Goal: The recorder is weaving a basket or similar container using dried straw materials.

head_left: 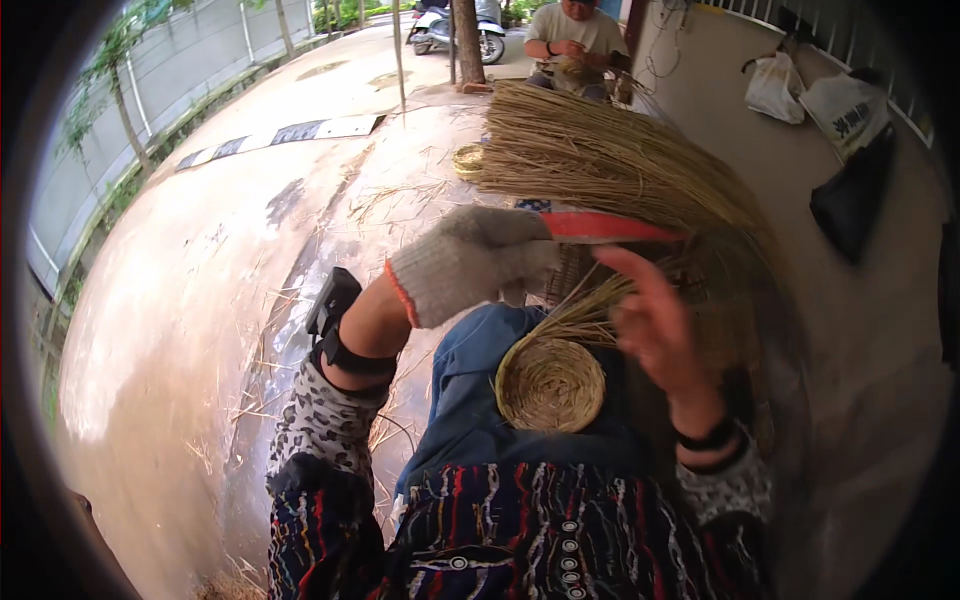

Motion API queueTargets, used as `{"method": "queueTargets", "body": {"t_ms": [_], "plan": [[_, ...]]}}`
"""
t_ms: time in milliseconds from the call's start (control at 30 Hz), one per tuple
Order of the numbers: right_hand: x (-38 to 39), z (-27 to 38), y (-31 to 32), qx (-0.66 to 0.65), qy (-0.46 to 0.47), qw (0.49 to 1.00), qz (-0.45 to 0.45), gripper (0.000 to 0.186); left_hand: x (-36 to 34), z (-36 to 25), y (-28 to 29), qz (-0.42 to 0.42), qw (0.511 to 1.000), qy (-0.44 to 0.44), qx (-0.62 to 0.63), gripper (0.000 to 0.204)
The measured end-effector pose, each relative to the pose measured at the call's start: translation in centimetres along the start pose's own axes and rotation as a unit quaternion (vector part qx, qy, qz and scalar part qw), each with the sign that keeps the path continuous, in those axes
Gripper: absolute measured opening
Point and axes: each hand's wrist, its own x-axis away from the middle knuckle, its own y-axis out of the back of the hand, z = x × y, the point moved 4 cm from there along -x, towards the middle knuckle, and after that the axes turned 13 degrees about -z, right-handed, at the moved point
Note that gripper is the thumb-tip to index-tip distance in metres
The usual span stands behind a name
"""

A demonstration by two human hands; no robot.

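My left hand [475, 255], in a grey-white knit glove with an orange cuff, is closed on one end of a flat red strip [615, 228]. The strip tapers to the right, and I cannot make out its exact kind. My right hand [655, 320], bare and blurred by motion, is just below the strip's far part. Its index finger stretches up toward the strip, and nothing shows in that hand. On my lap rests a small round woven straw basket [550, 388]. Loose straw strands [585, 315] run from its rim up toward my right hand.
A large bundle of dry straw [600, 150] lies ahead, with a small straw ring [468, 160] beside it. Beyond, a person [578, 45] sits handling straw. A tree trunk [466, 45] and a scooter [455, 32] stand farther back. Bags [845, 105] hang at right.
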Motion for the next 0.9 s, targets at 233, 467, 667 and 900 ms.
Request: {"method": "queueTargets", "body": {"t_ms": [233, 467, 667, 900], "plan": [[-1.8, -4.8, -3.6, -0.169, -0.110, 0.974, 0.098, 0.018, -0.3, -1.4, 2.5, -0.082, 0.959, -0.271, 0.017, 0.024], [-6.1, -5.8, 6.7, -0.085, -0.070, 0.994, -0.025, 0.020, 4.2, 16.7, 27.5, -0.317, 0.881, -0.112, 0.334, 0.021], [-10.5, -4.6, 6.4, 0.028, 0.046, 0.998, -0.030, 0.018, 16.8, 24.1, 31.2, -0.571, 0.743, 0.034, 0.347, 0.022], [-11.3, -0.9, -3.9, 0.007, 0.063, 0.996, 0.062, 0.017, 18.1, 23.0, 23.7, -0.505, 0.730, 0.010, -0.460, 0.042]]}}
